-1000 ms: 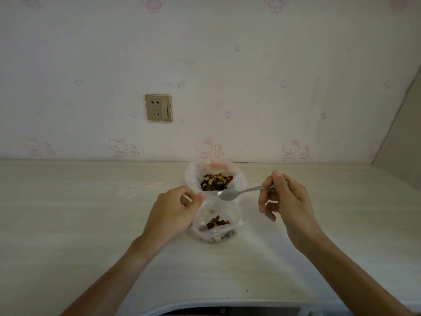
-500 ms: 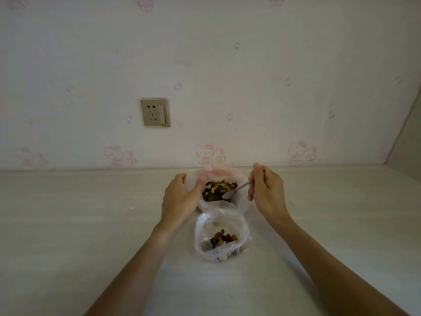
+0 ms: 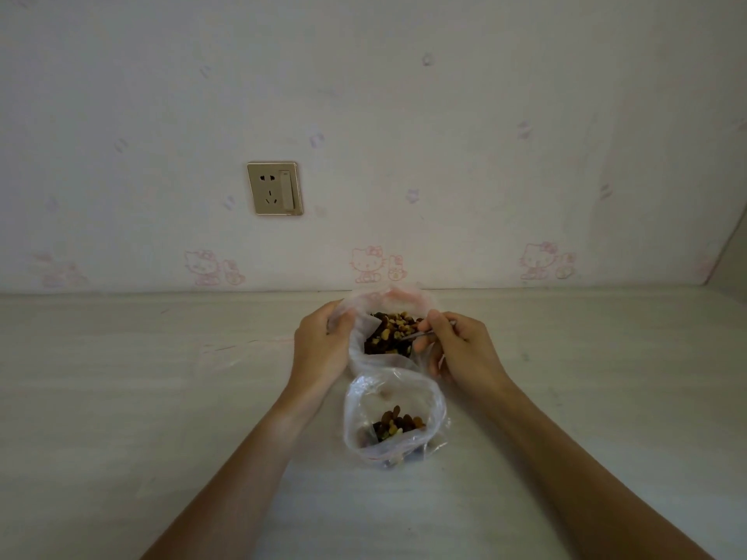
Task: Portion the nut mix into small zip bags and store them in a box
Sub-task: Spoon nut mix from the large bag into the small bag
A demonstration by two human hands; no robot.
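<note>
A large clear bag [image 3: 364, 357] of nut mix [image 3: 390, 333] stands near the wall. My left hand [image 3: 321, 345] grips its left rim. My right hand [image 3: 461, 349] holds a metal spoon [image 3: 424, 335], whose bowl is dipped into the nuts and mostly hidden. In front of them stands a small open zip bag [image 3: 394, 418] with a few nuts [image 3: 398, 424] at its bottom; neither hand touches it.
A pale wooden table [image 3: 161, 398] runs back to a wall with pink cartoon wallpaper. A gold wall socket [image 3: 275, 188] sits above the table at the left. Thin clear plastic [image 3: 242, 349] lies flat to the left of the bags.
My left hand left the small zip bag and took the big bag's rim. My right hand carried the spoon from above the small bag into the nut mix.
</note>
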